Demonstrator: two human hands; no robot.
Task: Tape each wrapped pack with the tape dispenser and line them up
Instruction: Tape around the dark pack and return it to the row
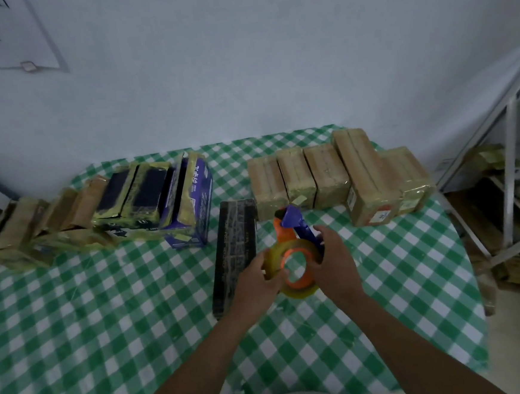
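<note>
A blue and orange tape dispenser (295, 225) with a roll of clear yellowish tape (295, 267) is held above the checked table (106, 317). My right hand (332, 262) grips its blue handle and the roll's right side. My left hand (257, 279) pinches the roll's left edge. A long black wrapped pack (234, 248) lies flat just left of my hands. Several tan wrapped packs (329, 179) stand in a row at the back right. A second row at the back left holds tan, black and purple packs (187, 202).
A metal frame (508, 161) with scraps of packaging under it stands to the right of the table. A wall rises behind the table, with a white board (6, 33) at upper left.
</note>
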